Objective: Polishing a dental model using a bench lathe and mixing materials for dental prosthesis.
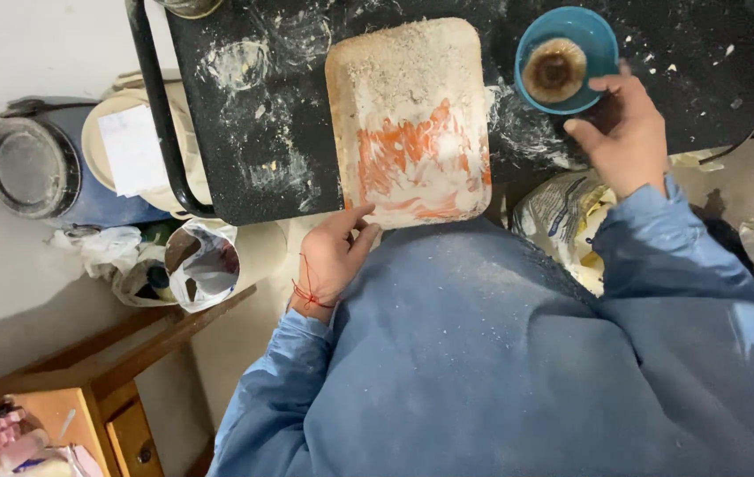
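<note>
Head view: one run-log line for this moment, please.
left hand: touching near corner of tray | right hand: fingers at blue bowl rim | surface: floured black table

Tray (412, 124) orange under white streaks; bowl (589, 35) blue; table (306, 177) black, white-speckled.

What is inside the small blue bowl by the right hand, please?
The blue bowl holds one round, flour-dusted brown piece that looks like dough. It covers most of the bowl's bottom, so anything beneath it cannot be seen. The right hand touches the rim.
</note>
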